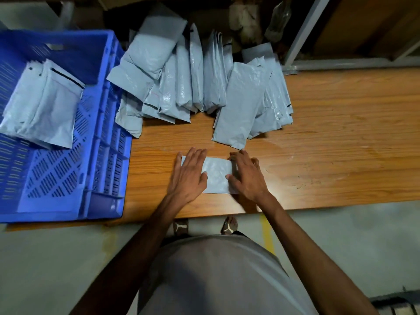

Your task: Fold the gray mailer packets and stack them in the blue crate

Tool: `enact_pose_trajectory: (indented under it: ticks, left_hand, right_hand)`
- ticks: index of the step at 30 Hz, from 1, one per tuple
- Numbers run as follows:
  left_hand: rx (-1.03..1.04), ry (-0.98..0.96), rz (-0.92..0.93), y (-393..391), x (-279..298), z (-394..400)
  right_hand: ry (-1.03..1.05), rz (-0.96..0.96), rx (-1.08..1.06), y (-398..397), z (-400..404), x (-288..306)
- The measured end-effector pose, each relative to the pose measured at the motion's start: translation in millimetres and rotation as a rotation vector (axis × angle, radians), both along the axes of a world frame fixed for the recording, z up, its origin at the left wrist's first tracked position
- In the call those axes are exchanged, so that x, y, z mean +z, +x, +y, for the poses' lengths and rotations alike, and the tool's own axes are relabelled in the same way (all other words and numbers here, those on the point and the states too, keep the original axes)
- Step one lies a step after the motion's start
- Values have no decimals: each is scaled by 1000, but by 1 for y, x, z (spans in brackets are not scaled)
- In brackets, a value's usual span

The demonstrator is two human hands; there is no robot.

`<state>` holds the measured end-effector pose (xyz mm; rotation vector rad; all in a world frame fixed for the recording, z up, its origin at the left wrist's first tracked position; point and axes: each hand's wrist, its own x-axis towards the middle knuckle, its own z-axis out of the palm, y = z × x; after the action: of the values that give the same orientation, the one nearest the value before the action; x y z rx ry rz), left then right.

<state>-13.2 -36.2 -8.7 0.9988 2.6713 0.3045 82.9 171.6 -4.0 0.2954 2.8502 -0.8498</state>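
Observation:
A folded gray mailer packet [216, 175] lies flat on the wooden table near its front edge. My left hand [189, 175] presses its left part with straight fingers. My right hand [246, 175] rests on its right edge, fingers bent a little over the fold. Behind them a heap of unfolded gray mailer packets [197, 78] spreads across the back of the table. The blue crate [106, 123] stands at the left, with a stack of folded packets [43, 103] inside its far left part.
The wooden table [341, 137] stretches off to the right. A metal shelf frame [304, 32] and brown boxes stand behind the heap. The table's front edge runs just below my hands, with grey floor and my feet [229, 225] underneath.

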Motion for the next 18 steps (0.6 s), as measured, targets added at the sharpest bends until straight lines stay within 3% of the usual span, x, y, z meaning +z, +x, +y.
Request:
enact_pose_trajectory:
  ticks: [5, 12, 18]
  left_hand:
    - [-24, 52, 44, -19, 29, -7]
    - [-28, 386, 320, -8, 50, -25]
    - [17, 327, -58, 28, -1, -62]
  right_hand:
    - [94, 9, 26, -14, -11, 43]
    - [274, 347, 40, 1, -19, 53]
    - [84, 137, 124, 37, -32, 3]
